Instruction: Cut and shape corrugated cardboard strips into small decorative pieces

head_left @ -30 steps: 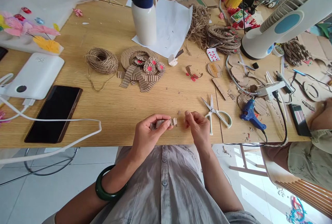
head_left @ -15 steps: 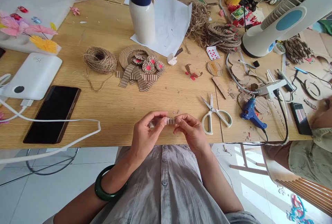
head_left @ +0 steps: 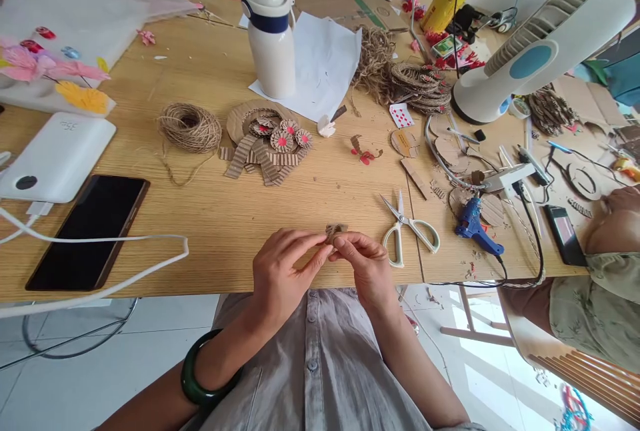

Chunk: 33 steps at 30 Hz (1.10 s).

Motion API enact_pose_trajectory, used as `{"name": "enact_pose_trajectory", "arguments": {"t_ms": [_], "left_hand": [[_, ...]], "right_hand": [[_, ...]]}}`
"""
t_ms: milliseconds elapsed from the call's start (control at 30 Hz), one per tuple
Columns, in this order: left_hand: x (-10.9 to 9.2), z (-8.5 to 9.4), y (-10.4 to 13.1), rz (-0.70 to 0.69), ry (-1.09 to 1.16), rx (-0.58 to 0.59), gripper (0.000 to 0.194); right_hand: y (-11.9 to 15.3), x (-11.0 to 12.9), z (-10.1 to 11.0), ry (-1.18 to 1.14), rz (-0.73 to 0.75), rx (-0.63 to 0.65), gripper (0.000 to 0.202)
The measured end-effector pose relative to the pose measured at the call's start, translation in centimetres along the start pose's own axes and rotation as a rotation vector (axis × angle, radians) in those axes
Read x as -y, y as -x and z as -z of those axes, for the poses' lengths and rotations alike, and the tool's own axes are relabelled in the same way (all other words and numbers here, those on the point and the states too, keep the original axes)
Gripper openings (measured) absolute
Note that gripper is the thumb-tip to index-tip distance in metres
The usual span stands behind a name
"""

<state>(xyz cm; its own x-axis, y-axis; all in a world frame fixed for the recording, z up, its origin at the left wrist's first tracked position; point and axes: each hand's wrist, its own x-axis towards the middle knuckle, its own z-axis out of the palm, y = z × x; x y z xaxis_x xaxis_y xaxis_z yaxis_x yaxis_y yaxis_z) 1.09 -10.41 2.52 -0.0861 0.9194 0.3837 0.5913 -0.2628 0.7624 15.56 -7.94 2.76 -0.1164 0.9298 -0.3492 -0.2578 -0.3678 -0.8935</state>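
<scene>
A small piece of corrugated cardboard (head_left: 336,228) is pinched between my two hands near the table's front edge. My left hand (head_left: 284,272), a green bangle on its wrist, grips it with fingertips and thumb from the left. From the right, my right hand (head_left: 367,264) holds it between thumb and fingers; the fingertips hide much of the piece. Scissors (head_left: 411,223) lie partly open just right of my right hand. Beyond my hands rests a cardboard ring (head_left: 240,126) with corrugated strips and red-centred cardboard flowers (head_left: 282,140). A twine coil (head_left: 190,127) sits beside it.
A phone (head_left: 90,231) and a white power bank (head_left: 57,156) with a cable are at left. A white thermos (head_left: 273,51) stands at the back. To the right are a blue glue gun (head_left: 477,226), a white fan (head_left: 530,61) and another person's arm (head_left: 613,228).
My hands have come closer together, and the strip that stretched between them now appears shorter, bunched at the fingertips. The camera view has shifted slightly.
</scene>
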Motion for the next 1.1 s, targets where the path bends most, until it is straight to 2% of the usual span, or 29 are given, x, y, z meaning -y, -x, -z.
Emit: {"name": "enact_pose_trajectory", "arguments": {"t_ms": [267, 400, 500, 600, 700, 733, 833, 900, 1000, 1100], "left_hand": [[0.1, 0.5, -0.3, -0.086, -0.087, 0.037, 0.011], [0.4, 0.4, -0.5, 0.026, -0.058, 0.012, 0.009], [1.3, 0.3, -0.8, 0.126, -0.035, -0.012, 0.014], [2.6, 0.3, -0.8, 0.136, -0.042, 0.036, 0.022], [3.5, 0.1, -0.3, 0.009, -0.085, 0.141, 0.020], [3.6, -0.2, 0.1, -0.065, -0.127, 0.193, 0.028], [3.2, -1.1, 1.4, -0.278, -0.307, 0.367, 0.069], [2.7, -1.9, 2.1, -0.370, -0.396, 0.447, 0.083], [2.7, -3.2, 2.1, -0.424, -0.493, 0.478, 0.081], [3.9, -4.3, 0.1, -0.468, -0.521, 0.458, 0.088]], "right_hand": [[0.3, -0.1, -0.2, 0.112, 0.080, -0.013, 0.010], [-0.2, -0.3, 0.1, 0.033, 0.031, -0.005, 0.014], [-0.8, -0.4, 1.2, -0.036, 0.046, -0.085, 0.018], [-1.1, -0.1, 3.2, -0.062, 0.090, -0.173, 0.019], [-1.1, 0.4, 5.4, -0.077, 0.136, -0.239, 0.019], [-1.0, 0.5, 6.0, -0.081, 0.156, -0.260, 0.019], [-0.7, 0.2, 7.5, -0.080, 0.223, -0.328, 0.018], [-0.5, -0.4, 7.9, -0.052, 0.260, -0.358, 0.018], [-0.4, -1.5, 8.0, 0.050, 0.326, -0.385, 0.020], [-0.7, -2.1, 7.6, 0.159, 0.404, -0.386, 0.020]]}}
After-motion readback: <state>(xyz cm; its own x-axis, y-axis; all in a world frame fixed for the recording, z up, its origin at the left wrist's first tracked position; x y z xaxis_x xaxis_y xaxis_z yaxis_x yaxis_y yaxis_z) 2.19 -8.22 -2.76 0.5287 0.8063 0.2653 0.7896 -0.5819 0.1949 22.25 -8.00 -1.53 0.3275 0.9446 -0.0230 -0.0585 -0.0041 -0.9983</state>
